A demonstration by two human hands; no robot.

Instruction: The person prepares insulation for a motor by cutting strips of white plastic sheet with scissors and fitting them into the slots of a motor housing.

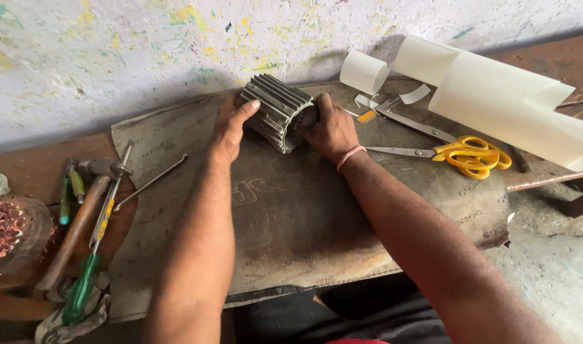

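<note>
A person's left hand (231, 124) and right hand (333, 130) grip a ribbed metal cylinder (277, 111) from both sides, lying on a worn grey mat (291, 216) near the paint-flecked wall (145, 57). Yellow-handled scissors (457, 153) and rolled white paper (495, 95) sit to the right; a green screwdriver (87, 274), a hammer (78, 223) and a copper wire coil (4, 232) lie left on the counter (23, 165).

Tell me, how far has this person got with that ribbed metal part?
Already done, it seems: white paper strips lie cut beside the yellow-handled scissors. In hand: the left hand and right hand both grip the ribbed metal cylinder, lying on its side on the grey mat. Left: the paper roll is mostly uncut, and the green screwdriver and hammer lie untouched.
</note>
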